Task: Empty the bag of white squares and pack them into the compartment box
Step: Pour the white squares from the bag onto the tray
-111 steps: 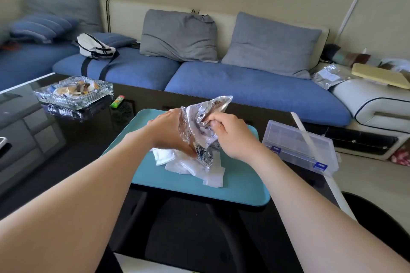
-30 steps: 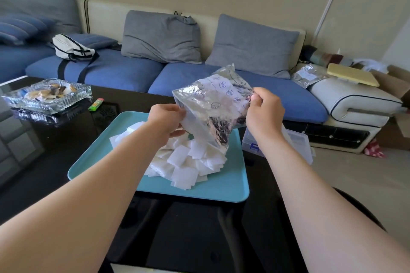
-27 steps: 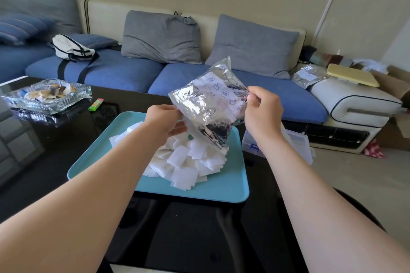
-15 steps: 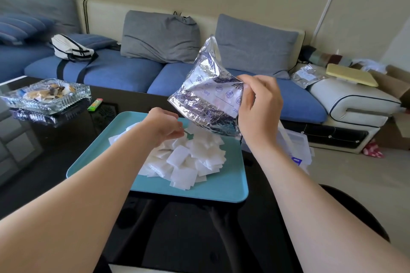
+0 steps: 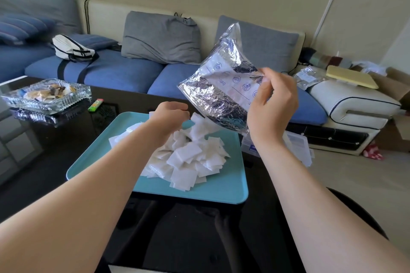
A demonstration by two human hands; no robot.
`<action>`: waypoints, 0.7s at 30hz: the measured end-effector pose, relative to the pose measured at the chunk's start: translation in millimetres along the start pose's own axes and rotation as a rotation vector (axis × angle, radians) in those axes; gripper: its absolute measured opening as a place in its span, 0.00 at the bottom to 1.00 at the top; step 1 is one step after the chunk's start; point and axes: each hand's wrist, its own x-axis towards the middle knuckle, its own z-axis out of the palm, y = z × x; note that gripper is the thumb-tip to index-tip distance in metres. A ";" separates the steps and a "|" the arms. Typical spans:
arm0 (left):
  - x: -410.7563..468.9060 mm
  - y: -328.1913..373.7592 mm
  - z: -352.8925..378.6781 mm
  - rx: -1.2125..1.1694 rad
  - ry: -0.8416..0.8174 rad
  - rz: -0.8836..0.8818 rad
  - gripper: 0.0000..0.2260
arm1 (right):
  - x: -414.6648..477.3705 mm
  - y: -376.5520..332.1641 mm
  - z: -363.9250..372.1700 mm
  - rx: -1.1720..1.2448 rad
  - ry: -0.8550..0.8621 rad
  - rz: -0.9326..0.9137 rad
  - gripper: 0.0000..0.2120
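My right hand grips the crinkled silver foil bag by one edge and holds it up, tilted, above the tray's far right corner. A heap of white squares lies on the teal tray. My left hand hovers over the back of the heap with loosely curled fingers and holds nothing that I can see. The clear compartment box sits on the black table just right of the tray, lid closed, largely hidden behind my right forearm.
A glass ashtray and a green lighter lie on the table's far left. Behind the table runs a blue sofa with grey cushions and a white bag. Another foil bag rests on the sofa arm.
The squares have poured out of the bag into a heap on the tray. My left hand has let go of the bag and dropped toward the heap; my right hand has lifted the bag higher.
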 end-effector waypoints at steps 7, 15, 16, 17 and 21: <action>-0.5 2.1 -0.1 0.093 0.025 0.024 0.12 | -3.6 -1.2 2.5 0.005 -0.052 0.008 0.16; -1.1 -4.8 -1.1 -0.044 -0.229 -0.004 0.09 | -6.7 6.7 6.3 -0.058 -0.141 0.056 0.16; 0.3 -6.1 -0.8 -0.062 -0.203 0.007 0.08 | -6.1 7.2 6.9 -0.054 -0.162 0.053 0.16; 2.0 -7.5 -0.9 -0.077 -0.178 0.013 0.08 | -5.7 7.1 7.6 -0.045 -0.187 0.054 0.16; 6.3 -9.7 -5.7 -0.048 -0.061 0.002 0.07 | -6.1 3.5 9.9 -0.015 -0.173 0.139 0.16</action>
